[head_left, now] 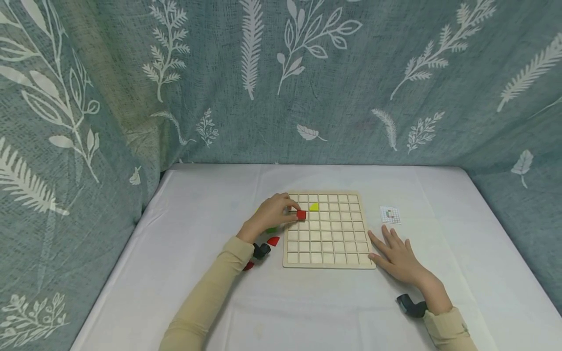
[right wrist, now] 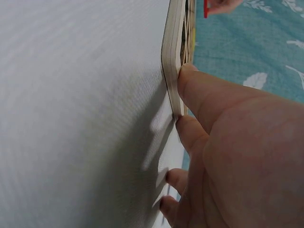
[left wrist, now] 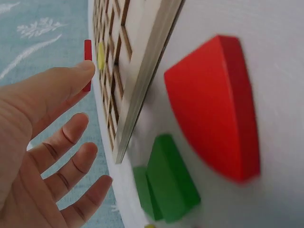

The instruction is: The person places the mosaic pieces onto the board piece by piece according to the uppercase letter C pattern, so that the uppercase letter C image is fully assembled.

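Note:
Between thumb and index finger, my left hand [head_left: 273, 213] pinches a thin red square tile [head_left: 301, 215] over the left part of the wooden grid board [head_left: 327, 244]. In the left wrist view that red tile stands on edge beside the thumb tip, and the other fingers are spread loosely. A yellow piece [head_left: 313, 206] lies in a cell near the board's far left. My right hand [head_left: 401, 261] lies with fingers spread at the board's right edge. Its thumb and index fingertip are right at the wooden rim in the right wrist view.
Left of the board lie a red fan-shaped piece [left wrist: 206, 104] and green pieces [left wrist: 171, 178], partly hidden by the left hand in the head view. Another red piece [head_left: 248, 266] shows by the left wrist. A small printed card [head_left: 390, 215] lies right of the board.

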{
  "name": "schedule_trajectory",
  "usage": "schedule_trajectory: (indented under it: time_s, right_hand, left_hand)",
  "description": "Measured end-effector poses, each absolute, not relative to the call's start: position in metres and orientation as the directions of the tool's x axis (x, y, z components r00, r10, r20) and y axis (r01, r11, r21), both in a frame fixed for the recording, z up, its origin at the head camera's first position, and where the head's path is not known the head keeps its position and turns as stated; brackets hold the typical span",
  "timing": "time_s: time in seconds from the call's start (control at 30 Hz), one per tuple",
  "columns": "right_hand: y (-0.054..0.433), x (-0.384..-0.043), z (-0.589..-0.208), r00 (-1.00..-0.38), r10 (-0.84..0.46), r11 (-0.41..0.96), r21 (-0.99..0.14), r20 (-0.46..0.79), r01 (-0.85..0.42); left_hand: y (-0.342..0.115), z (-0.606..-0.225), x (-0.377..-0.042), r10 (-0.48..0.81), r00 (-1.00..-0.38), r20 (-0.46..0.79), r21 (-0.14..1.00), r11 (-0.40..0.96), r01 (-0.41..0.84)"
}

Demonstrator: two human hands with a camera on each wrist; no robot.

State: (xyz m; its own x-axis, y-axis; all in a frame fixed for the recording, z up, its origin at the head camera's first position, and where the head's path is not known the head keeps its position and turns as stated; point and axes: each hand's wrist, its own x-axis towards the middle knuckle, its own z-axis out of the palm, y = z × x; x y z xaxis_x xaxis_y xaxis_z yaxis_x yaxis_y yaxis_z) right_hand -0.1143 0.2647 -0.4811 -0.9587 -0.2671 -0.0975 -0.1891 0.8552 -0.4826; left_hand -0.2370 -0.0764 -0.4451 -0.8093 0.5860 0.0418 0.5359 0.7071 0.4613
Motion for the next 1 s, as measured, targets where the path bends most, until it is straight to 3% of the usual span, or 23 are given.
schedule_trajectory:
  time_s: [0.27,1.0]
  right_hand:
    - [0.263,-0.114,-0.480,-0.959,-0.262,0.857,-0.482,-0.105,-0.182]
    - [0.264,-0.113,-0.479,-0.959,-0.267,0.856,-0.480,-0.092,-0.192]
  left_hand:
    - [-0.060,-0.450,-0.242,0.584,-0.810,0.049,0.419,0.725,0.547]
    - [-0.021,-0.454,-0.258,0.529,-0.848,0.021,0.433,0.760,0.485]
